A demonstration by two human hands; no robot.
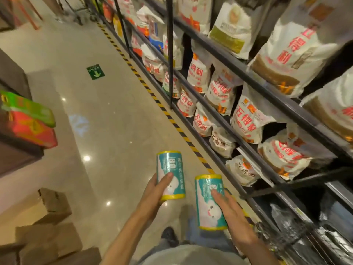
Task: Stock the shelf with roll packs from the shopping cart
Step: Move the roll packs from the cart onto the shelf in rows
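Two roll packs, one per hand. The left hand (154, 190) grips one roll pack (170, 175), thumb across its front; the right hand (232, 213) grips the other roll pack (210, 202) likewise. Both stand upright, long axes pointing to 12 o'clock. The shelf (238, 69) edge runs at 3 o'clock; open floor (99, 115) lies toward 10 o'clock.
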